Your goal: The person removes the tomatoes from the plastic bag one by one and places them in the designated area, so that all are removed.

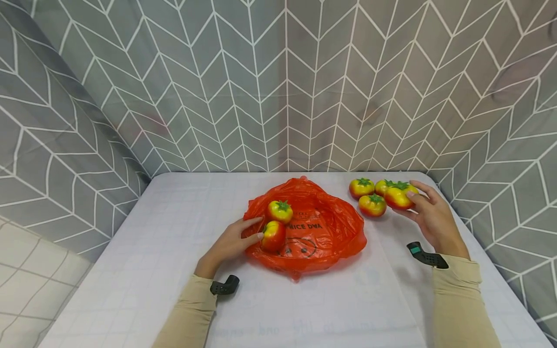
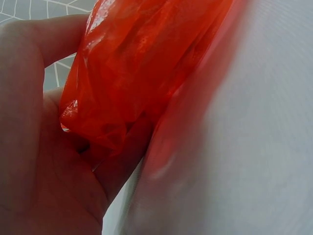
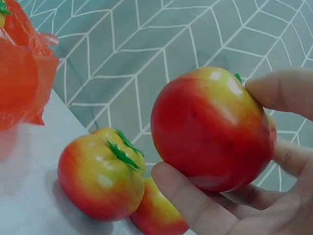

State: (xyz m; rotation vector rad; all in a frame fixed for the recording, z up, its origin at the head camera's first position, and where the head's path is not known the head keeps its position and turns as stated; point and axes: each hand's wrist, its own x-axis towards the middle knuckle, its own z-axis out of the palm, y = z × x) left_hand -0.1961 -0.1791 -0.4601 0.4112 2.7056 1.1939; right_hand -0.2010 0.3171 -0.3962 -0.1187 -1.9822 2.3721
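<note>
A red plastic bag (image 1: 322,246) lies spread on the table, its mouth turned up and printed lettering showing inside. At its left edge my left hand (image 1: 230,241) holds the bag's side, with red film between thumb and fingers in the left wrist view. Two red-and-yellow tomatoes with green tops, an upper tomato (image 1: 280,211) and a lower tomato (image 1: 274,237), sit in the bag beside that hand. My right hand (image 1: 435,217) grips another tomato (image 3: 210,129) between thumb and fingers, raised above the others at the back right.
Close to the held tomato, a tomato (image 1: 361,188), a nearer tomato (image 1: 372,206) and a partly hidden tomato (image 1: 382,187) rest on the white-covered table (image 1: 183,232). A grey patterned curtain (image 1: 270,87) rises behind and along both sides.
</note>
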